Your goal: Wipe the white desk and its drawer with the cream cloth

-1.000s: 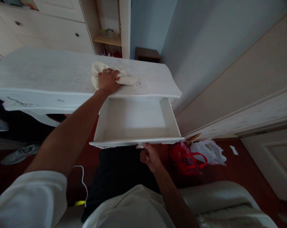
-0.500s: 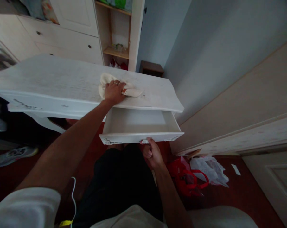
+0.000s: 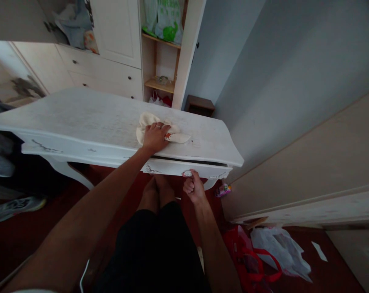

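Note:
A white desk (image 3: 80,118) stretches across the middle of the view. My left hand (image 3: 154,136) lies on a cream cloth (image 3: 148,122) on the desk top, fingers curled over it, pressing it down near the front edge. Below it, the white drawer (image 3: 203,169) is pushed almost fully in, only its front showing. My right hand (image 3: 193,188) is closed round the small round drawer knob (image 3: 188,173).
A red bag (image 3: 248,260) and a white plastic bag (image 3: 279,252) lie on the dark red floor at the right. A cream cabinet with open shelves (image 3: 160,85) stands behind the desk, a small brown stool (image 3: 199,106) beside it. A grey shoe (image 3: 13,203) lies at left.
The drawer has gone from wide open to nearly closed, my right hand moving in with the knob. My left hand stays on the cloth. The camera has tilted up.

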Demonstrator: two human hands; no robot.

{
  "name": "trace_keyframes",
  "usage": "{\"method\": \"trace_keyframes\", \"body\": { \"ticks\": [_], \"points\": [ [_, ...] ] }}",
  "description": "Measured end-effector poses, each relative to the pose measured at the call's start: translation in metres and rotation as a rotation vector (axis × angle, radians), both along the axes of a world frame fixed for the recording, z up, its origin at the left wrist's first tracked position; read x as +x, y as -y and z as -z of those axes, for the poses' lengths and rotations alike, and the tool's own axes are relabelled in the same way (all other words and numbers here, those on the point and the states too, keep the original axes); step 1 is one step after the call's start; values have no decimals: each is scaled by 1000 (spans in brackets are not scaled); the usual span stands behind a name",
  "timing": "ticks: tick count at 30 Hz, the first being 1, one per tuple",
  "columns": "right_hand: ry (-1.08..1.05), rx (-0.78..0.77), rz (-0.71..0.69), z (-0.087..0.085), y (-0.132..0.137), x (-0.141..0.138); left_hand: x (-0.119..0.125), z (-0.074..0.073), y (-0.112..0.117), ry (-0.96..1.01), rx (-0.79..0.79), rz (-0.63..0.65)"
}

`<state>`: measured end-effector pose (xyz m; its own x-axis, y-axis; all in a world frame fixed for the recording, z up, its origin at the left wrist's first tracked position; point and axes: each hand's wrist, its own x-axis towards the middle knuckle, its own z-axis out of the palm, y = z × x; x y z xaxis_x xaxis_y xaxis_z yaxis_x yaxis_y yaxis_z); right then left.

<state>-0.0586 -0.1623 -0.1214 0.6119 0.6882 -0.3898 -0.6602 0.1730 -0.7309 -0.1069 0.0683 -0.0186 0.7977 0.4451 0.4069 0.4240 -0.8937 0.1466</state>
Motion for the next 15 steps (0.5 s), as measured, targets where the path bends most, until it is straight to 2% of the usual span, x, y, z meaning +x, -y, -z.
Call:
{"method": "trace_keyframes", "body": {
  "ticks": [4, 15],
  "points": [
    [14, -37, 23, 4, -12, 12, 0, 1, 0, 12, 17, 4],
    [31, -42, 25, 16, -19, 24, -3, 2, 2, 19, 29, 3]
  ]
}}
